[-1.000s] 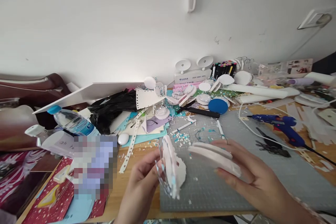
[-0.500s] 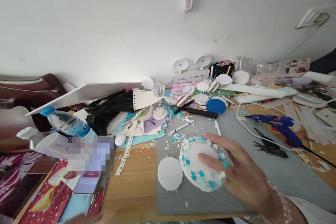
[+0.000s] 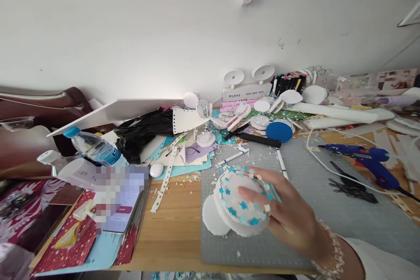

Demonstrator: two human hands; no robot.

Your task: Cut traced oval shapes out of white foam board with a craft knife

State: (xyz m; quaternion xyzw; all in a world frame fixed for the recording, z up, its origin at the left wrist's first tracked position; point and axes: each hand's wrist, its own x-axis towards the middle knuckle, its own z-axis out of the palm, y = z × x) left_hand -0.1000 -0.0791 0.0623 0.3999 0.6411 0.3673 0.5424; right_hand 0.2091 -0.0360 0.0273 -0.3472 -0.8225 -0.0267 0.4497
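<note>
My right hand (image 3: 282, 205), with a beaded bracelet at the wrist, grips a white round disc (image 3: 234, 192) by its right side, thumb over the top face and fingers round the far edge. Blue and pale star-shaped confetti rings this disc. It is tilted, with its thick white side showing toward me, and partly covers a plain white disc (image 3: 213, 221) lying flat on the grey cutting mat (image 3: 256, 253). Loose star confetti is scattered behind it. My left hand is out of view.
A blue glue gun (image 3: 364, 155) with its cord and black scissors (image 3: 352, 186) lie on the right. A black-handled tool (image 3: 257, 138), a blue round lid (image 3: 278, 132) and heaped paper are behind. A water bottle (image 3: 98, 146) and phone (image 3: 120, 216) are at left.
The star-covered disc has tilted up and shifted left, now overlapping the plain disc. My left hand has gone from the bottom left edge. The camera view has turned slightly left.
</note>
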